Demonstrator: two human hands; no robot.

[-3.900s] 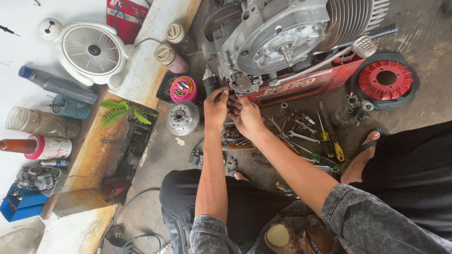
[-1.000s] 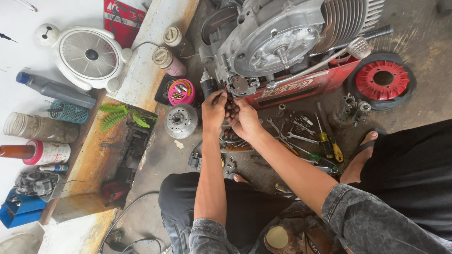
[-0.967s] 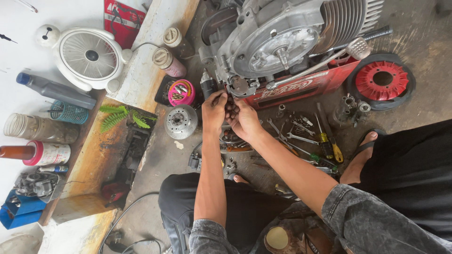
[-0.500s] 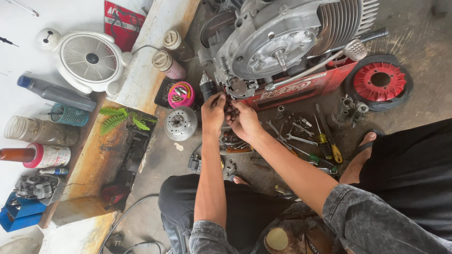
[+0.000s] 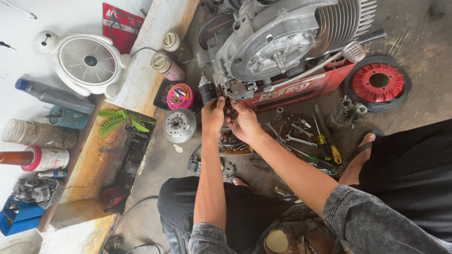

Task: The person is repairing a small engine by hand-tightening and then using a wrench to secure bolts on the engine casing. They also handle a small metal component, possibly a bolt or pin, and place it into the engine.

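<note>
A grey metal engine (image 5: 273,42) with cooling fins rests on a red crate (image 5: 301,89) on the concrete floor. Both my hands are pressed against its lower left corner. My left hand (image 5: 213,115) has its fingers curled at the engine's edge beside a small black part (image 5: 206,90). My right hand (image 5: 242,120) is closed around a small dark piece right beside the left hand's fingertips. What that piece is stays hidden by my fingers.
Wrenches and screwdrivers (image 5: 306,136) lie scattered right of my hands. A red round wheel part (image 5: 378,82) lies far right. A silver round disc (image 5: 179,125) and a pink tin (image 5: 180,96) sit left. A white fan (image 5: 88,61), bottles and a plank (image 5: 103,155) lie further left.
My hands stay at the same spot on the engine's lower corner, with only slight finger movement. The view has shifted a little.
</note>
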